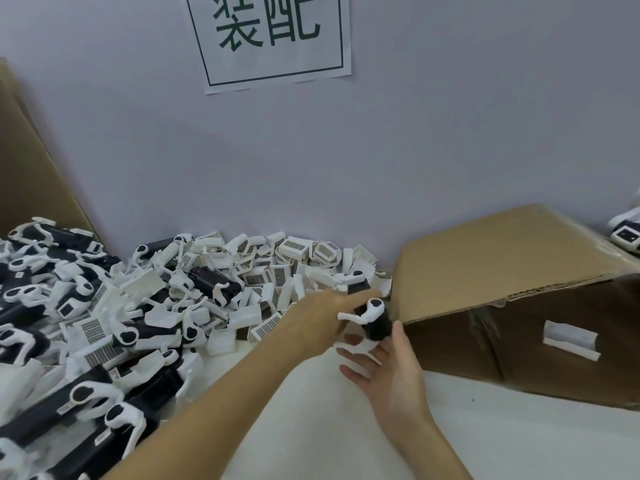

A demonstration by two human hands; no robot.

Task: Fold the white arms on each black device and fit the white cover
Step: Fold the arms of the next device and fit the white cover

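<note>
Device (378,325), arms unfolded, held upright beside the box (485,271) in left hand (323,318) grip, right hand (388,372) spread beneath; step: folding arms; next likely needs a cover (265,329) from the heap.

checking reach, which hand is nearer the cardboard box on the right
Right. The right hand is beside the cardboard box, near its front corner. The left hand is farther left, gripping the black device.
</note>
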